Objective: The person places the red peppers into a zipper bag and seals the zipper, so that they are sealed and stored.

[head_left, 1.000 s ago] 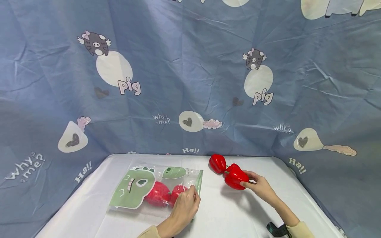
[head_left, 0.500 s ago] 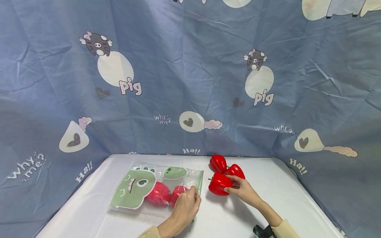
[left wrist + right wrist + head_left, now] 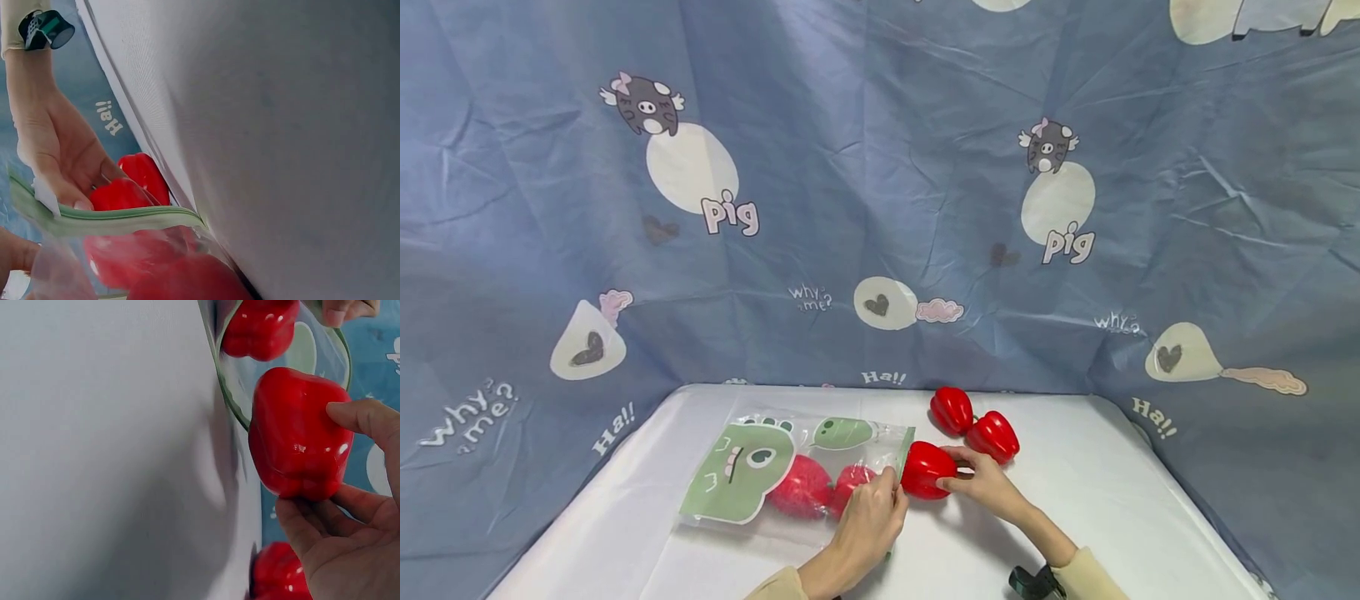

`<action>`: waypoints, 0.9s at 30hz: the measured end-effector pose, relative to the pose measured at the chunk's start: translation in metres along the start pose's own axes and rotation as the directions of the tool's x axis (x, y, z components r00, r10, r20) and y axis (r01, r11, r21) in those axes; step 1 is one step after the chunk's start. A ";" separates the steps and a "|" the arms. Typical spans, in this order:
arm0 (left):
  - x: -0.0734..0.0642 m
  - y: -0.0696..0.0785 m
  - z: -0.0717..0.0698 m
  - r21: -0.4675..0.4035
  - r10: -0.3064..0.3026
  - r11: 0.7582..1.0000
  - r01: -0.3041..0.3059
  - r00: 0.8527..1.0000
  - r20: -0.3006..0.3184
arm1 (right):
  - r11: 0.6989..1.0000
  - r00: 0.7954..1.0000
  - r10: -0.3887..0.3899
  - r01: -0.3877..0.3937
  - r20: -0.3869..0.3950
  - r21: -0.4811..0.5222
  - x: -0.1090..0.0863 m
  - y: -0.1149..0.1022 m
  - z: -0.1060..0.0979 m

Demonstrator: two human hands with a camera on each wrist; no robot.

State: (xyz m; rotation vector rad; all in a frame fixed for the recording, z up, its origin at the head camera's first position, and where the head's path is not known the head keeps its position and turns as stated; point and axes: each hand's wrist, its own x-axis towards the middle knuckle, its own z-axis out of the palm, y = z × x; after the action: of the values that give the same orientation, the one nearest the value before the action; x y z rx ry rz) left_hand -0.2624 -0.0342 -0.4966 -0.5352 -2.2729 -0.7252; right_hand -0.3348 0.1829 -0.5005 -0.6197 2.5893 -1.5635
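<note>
A clear zip bag (image 3: 737,475) with a green cartoon print lies on the table, and red bell peppers (image 3: 803,490) show through its film. My left hand (image 3: 867,515) pinches the bag's edge beside the green zip strip. In the right wrist view the bag's mouth (image 3: 228,394) stands apart as a loop. My right hand (image 3: 988,485) grips a red bell pepper (image 3: 303,434) between thumb and fingers, right at that mouth. In the left wrist view the green zip strip (image 3: 131,215) partly hides this pepper.
Two more red bell peppers, one farther back (image 3: 951,411) and one nearer (image 3: 993,437), lie on the white table (image 3: 1075,442) behind my right hand. A blue printed cloth (image 3: 820,208) hangs along the table's back and sides.
My right hand has carried its bell pepper leftward from beside the two loose peppers to the bag's mouth. The left hand has kept its hold on the bag's edge.
</note>
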 end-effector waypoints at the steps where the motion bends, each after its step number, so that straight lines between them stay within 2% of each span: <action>1: 0.000 0.000 0.000 0.004 0.003 1.000 -0.003 1.000 -0.002 | 1.000 1.000 -0.001 0.001 -0.002 0.001 0.001 -0.001 0.002; 11: -0.001 -0.001 0.001 0.013 0.011 1.000 -0.011 1.000 -0.017 | 0.999 1.000 -0.017 0.017 0.002 0.043 0.012 -0.005 0.023; 19: -0.001 -0.001 0.001 0.001 0.002 1.000 -0.002 1.000 -0.016 | 0.995 0.998 -0.051 0.049 0.021 0.090 0.010 -0.023 0.028; 25: -0.001 -0.001 0.000 -0.015 -0.010 1.000 0.010 1.000 -0.006 | 0.991 0.997 -0.072 0.070 0.012 0.110 0.019 -0.005 0.033; 27: 0.000 -0.001 0.000 -0.015 -0.007 1.000 0.007 1.000 -0.009 | 0.989 0.997 -0.073 0.071 0.014 0.133 0.018 -0.009 0.033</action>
State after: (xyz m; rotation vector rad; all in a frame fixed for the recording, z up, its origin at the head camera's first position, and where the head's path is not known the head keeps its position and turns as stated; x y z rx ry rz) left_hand -0.2626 -0.0345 -0.4972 -0.5306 -2.2634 -0.7476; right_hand -0.3406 0.1445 -0.5057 -0.7195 2.4501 -1.7252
